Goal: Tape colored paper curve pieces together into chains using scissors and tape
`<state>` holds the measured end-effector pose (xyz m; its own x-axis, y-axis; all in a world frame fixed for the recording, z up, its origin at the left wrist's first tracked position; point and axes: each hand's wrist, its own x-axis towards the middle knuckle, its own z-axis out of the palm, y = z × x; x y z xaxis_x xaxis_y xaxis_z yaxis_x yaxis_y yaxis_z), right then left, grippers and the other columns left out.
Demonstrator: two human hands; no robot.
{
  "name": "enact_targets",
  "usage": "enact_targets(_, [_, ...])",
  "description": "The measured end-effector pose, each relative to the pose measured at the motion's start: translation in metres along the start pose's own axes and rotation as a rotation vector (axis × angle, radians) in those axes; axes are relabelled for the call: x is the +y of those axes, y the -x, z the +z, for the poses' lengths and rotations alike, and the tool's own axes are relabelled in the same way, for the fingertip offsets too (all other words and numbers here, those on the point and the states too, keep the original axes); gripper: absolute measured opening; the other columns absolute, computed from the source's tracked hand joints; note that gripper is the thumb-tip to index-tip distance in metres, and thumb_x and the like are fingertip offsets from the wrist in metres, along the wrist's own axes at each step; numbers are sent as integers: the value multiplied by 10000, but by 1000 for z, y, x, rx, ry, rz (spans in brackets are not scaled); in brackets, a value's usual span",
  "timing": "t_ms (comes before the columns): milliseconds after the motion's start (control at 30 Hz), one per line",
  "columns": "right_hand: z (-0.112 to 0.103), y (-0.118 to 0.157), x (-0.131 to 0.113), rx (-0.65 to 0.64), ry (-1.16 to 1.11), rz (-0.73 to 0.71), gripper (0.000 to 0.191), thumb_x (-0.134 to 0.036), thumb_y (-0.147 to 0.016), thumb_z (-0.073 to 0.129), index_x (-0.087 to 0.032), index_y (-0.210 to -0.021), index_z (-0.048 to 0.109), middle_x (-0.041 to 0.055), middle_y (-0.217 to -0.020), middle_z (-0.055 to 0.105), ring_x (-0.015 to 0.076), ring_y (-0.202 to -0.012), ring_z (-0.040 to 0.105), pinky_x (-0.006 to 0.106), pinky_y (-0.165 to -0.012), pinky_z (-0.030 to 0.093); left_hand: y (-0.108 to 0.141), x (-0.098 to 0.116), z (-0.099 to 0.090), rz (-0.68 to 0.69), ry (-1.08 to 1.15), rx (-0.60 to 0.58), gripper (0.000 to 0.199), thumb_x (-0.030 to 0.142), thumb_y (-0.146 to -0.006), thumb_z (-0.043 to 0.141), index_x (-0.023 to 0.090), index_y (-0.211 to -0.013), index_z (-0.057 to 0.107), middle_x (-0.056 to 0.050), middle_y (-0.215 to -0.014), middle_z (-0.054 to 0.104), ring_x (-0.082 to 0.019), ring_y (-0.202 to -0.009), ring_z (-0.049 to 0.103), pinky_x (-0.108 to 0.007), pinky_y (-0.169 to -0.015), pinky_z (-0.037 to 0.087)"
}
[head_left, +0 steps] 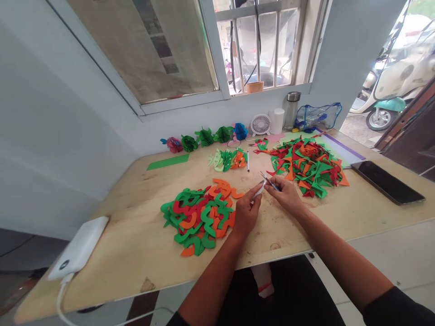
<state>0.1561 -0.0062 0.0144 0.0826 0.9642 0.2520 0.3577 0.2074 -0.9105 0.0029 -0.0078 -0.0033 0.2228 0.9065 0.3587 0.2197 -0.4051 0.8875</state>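
Observation:
My left hand is closed on a small piece of white paper above the middle of the table. Right beside it, my right hand holds small scissors, their blades pointing up and left next to the paper. Left of my hands lies a pile of curved cut shapes in green, red and orange. A heap of pointed scraps in the same colours is behind my right hand. Smaller cut pieces and a white pen lie beyond my hands.
A black phone lies at the right. A white power bank with a cable is at the left edge. Along the wall stand paper flowers, a small fan, a glass bottle and a clear pouch. A green strip lies back left.

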Motion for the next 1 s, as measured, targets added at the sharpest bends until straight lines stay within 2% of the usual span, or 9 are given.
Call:
enact_targets(167, [0, 0, 1, -10, 5, -44, 205, -378, -782, 562, -186, -711, 560, -51, -552, 395, 96, -513, 339, 234, -484, 267, -1, -5, 1, -96, 94, -46, 389, 311, -866, 476, 233, -1234, 572, 3, -698, 609, -69, -487, 481, -179, -470, 417])
enact_targets(267, [1, 2, -2, -17, 8, -80, 205, -373, -784, 562, -188, -696, 558, -48, -548, 407, 95, -508, 339, 233, -482, 267, -1, -6, 1, -116, 125, -22, 395, 299, -864, 478, 239, -1246, 557, 5, -726, 623, -55, -460, 472, -174, -454, 425])
enact_targets(367, [2, 4, -7, -14, 21, -106, 202, -368, -788, 559, -185, -703, 566, -41, -558, 444, 95, -514, 353, 233, -491, 275, -1, -4, 0, -99, 101, 33, 378, 273, -856, 489, 239, -1222, 575, 11, -706, 626, -59, -480, 481, -171, -478, 430])
enact_targets(500, [3, 5, -8, 19, 38, -109, 212, -376, -789, 560, -181, -709, 573, -39, -560, 448, 96, -518, 361, 232, -492, 280, -1, 0, -1, -36, 82, 87, 301, 254, -851, 493, 215, -1109, 644, -7, -735, 646, -81, -587, 551, -188, -582, 462])
enact_targets(633, [2, 4, -9, 77, 110, -129, 228, -391, -797, 550, -181, -713, 585, -35, -558, 456, 101, -517, 379, 233, -488, 283, -1, 1, -1, -39, 76, 89, 277, 254, -843, 497, 199, -1051, 671, -19, -772, 659, -83, -566, 534, -191, -554, 444])
enact_targets(833, [3, 6, -13, 115, 198, -140, 278, -447, -809, 530, -187, -773, 623, -4, -619, 546, 125, -564, 452, 240, -541, 352, -2, 1, -1, -41, 84, 103, 278, 262, -825, 518, 205, -1038, 688, -25, -765, 663, -95, -571, 522, -203, -561, 436])
enact_targets(1000, [4, 6, -11, 137, 242, -129, 259, -428, -808, 528, -184, -795, 616, -15, -591, 523, 117, -538, 443, 233, -527, 341, -2, 0, -1, -29, 96, 92, 268, 247, -818, 526, 202, -1021, 695, -29, -748, 663, -104, -604, 541, -206, -575, 445])
